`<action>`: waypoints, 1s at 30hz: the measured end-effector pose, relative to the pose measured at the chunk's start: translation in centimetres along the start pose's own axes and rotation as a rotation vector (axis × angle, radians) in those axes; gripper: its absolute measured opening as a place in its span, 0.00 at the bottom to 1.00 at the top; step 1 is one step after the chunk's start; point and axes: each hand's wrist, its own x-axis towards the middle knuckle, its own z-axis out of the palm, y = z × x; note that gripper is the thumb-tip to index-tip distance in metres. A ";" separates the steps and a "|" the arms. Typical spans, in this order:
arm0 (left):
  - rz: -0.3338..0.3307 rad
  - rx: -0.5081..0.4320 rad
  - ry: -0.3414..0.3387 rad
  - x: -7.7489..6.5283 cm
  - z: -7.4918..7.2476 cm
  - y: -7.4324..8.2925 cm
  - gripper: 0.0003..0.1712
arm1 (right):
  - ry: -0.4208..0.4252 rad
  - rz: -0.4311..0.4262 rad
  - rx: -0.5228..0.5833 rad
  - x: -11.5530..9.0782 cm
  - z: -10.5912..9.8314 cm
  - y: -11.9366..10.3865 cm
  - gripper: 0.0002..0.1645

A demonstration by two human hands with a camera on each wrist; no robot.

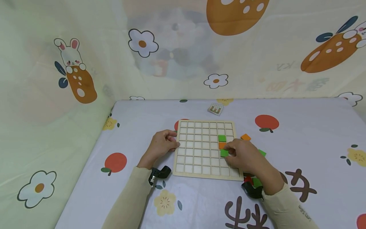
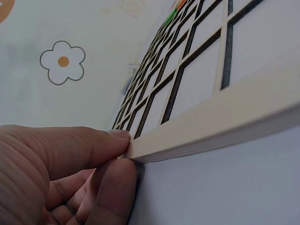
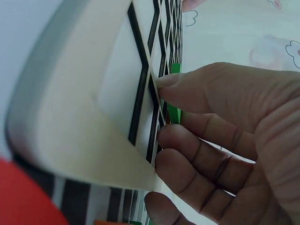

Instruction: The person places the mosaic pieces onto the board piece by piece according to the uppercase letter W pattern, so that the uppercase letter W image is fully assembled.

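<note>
A square wooden grid board [image 1: 210, 176] with raised dividers lies flat on the table. My left hand [image 1: 161, 144] is at its left edge, with the thumb and a fingertip pinching the rim in the left wrist view. Over the board's right part is my right hand [image 1: 246, 155], its thumb and index finger on a green square tile [image 1: 224, 153]. In the right wrist view this green tile [image 3: 174, 113] shows between thumb and index finger, low in the grid. Just beyond it in the same column sit an orange tile [image 1: 222, 145] and another green tile [image 1: 222, 138].
Right of the board lie a loose orange tile [image 1: 246, 137] and a green tile [image 1: 262, 153]. A red tile [image 1: 248, 180] and a green tile [image 1: 257, 182] are partly hidden by the right wrist's black camera [image 1: 251, 190]. A small grid-patterned card [image 1: 215, 109] lies behind the board.
</note>
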 end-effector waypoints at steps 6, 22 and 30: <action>-0.002 0.006 0.003 0.0 0.0 0.0 0.20 | -0.013 0.017 0.011 -0.1 -0.1 -0.3 0.15; -0.007 0.007 0.005 0.0 0.1 -0.1 0.20 | -0.004 -0.011 -0.022 0.0 0.0 -0.1 0.15; -0.006 0.005 0.008 0.0 0.0 -0.2 0.21 | -0.030 0.029 0.005 -0.1 -0.1 -0.5 0.14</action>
